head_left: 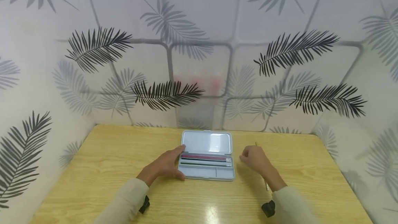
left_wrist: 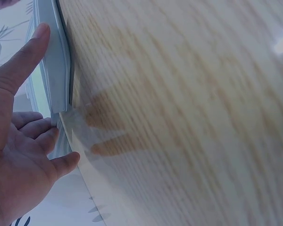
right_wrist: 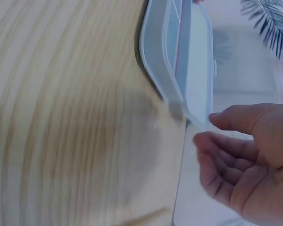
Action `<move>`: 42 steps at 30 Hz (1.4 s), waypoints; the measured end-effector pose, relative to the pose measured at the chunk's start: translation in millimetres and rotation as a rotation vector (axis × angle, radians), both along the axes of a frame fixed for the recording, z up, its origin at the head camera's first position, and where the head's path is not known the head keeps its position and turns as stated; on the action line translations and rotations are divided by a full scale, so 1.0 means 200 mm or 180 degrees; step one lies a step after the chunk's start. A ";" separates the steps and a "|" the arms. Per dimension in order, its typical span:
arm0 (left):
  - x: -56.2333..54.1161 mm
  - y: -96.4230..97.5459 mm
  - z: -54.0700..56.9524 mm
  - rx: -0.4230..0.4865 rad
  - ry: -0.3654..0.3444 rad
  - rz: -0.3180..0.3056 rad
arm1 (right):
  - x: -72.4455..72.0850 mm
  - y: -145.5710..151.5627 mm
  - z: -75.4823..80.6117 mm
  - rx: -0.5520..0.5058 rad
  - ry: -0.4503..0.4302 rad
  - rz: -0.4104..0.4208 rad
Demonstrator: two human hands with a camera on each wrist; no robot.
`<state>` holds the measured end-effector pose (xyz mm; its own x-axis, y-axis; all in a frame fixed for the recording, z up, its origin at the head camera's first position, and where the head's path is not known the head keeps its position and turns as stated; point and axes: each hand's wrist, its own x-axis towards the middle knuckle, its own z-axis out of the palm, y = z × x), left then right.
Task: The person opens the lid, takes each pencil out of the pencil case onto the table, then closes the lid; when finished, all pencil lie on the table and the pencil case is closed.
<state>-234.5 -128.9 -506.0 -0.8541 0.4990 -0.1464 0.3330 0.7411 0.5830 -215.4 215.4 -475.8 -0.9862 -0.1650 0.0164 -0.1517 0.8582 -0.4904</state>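
A light blue pencil case [head_left: 199,173] lies open on the table, its lid [head_left: 196,141] folded back toward the wall. Inside rest a red pencil [head_left: 202,157], a dark pencil beside it and a green pencil [head_left: 202,164]. My left hand [head_left: 166,163] spans the case's left end, thumb at the near corner and fingers by the lid's hinge; in the left wrist view the thumb [left_wrist: 30,52] lies straight along the case. To the right of the case, my right hand [head_left: 256,158] hovers with loosely curled fingers and nothing between them. Beneath it lies a yellowish pencil [head_left: 266,185], partly hidden by the hand.
The wood-grain table [head_left: 118,168] ends at a pale curtain [head_left: 199,61] with dark leaf prints, which also hangs along both sides. A small divider [head_left: 216,172] splits the case's front compartment. Black devices [head_left: 268,208] sit at both wrists.
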 end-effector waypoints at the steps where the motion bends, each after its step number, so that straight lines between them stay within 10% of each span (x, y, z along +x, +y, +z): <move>1: 0.00 0.00 0.00 -0.0002 -0.0004 0.0003 | -0.01 -0.03 -0.01 -0.0007 0.0045 0.0018; 20: 0.00 0.00 0.00 -0.0010 -0.0084 0.0110 | -0.11 -0.45 -0.12 0.0207 0.0470 0.0949; 31: 0.00 0.01 0.01 -0.0029 -0.0055 0.0074 | -0.11 -0.55 -0.11 0.0645 -0.0021 0.0614; 42: 0.00 0.00 0.01 -0.0019 -0.0021 0.0025 | -0.10 -0.62 -0.12 0.1418 0.0293 0.0778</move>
